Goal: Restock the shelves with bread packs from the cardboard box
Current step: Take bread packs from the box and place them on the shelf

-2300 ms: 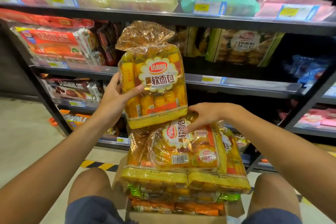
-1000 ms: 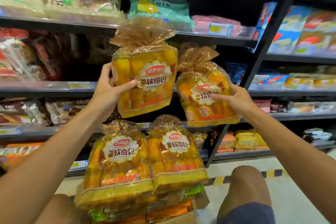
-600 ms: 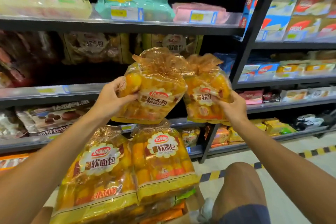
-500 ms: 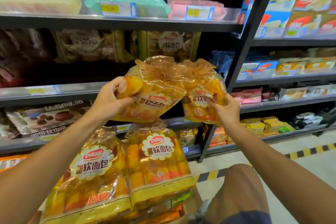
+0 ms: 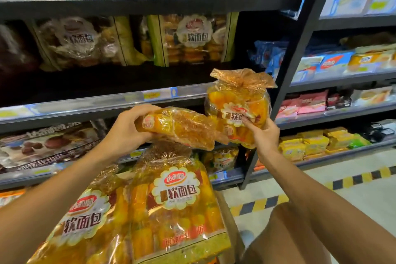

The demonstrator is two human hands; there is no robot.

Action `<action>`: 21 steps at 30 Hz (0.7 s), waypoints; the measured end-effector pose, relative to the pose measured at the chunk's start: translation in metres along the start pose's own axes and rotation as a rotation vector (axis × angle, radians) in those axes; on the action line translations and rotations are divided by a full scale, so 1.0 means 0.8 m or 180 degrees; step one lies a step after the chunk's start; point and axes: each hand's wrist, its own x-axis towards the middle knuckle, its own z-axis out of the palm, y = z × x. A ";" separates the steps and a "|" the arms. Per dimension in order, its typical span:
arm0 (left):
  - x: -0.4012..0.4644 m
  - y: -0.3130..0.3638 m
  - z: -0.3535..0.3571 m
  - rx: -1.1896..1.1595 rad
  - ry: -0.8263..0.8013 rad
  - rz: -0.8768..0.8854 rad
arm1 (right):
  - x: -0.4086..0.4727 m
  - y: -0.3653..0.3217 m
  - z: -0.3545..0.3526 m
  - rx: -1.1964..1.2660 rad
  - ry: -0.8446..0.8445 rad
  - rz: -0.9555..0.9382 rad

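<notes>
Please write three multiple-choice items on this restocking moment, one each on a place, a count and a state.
1. Where is the right hand's bread pack?
A. lying on the floor
B. held up before the dark upright post of the shelving
C. on the top shelf

2. How many bread packs are held in the hands?
A. two
B. none
C. four

3. How does the left hand's bread pack lie?
A. upright, label facing the camera
B. tipped on its side, gathered top pointing right
C. torn open and empty

Answers:
1 B: the right hand holds its pack in the air in front of the post.
2 A: each hand grips one pack; others rest in the cardboard box below.
3 B: the left hand grips its pack by the base, lying sideways.
</notes>
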 end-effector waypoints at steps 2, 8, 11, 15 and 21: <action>0.004 -0.011 0.009 -0.0079 -0.0023 -0.0014 | 0.004 0.014 -0.002 -0.0288 -0.0028 -0.0495; 0.015 -0.029 0.030 0.0332 -0.0182 0.0308 | 0.035 0.061 0.003 -0.1075 -0.0650 -0.2103; 0.014 -0.035 0.035 0.0465 -0.0210 0.0412 | 0.051 0.069 0.021 -0.1305 -0.0950 -0.2513; 0.019 -0.041 0.037 0.0563 -0.0289 0.0577 | 0.078 0.082 0.046 -0.1828 -0.1328 -0.2771; 0.028 -0.043 0.044 0.0675 -0.0365 0.0812 | 0.109 0.124 0.045 -0.3662 -0.0842 -0.2332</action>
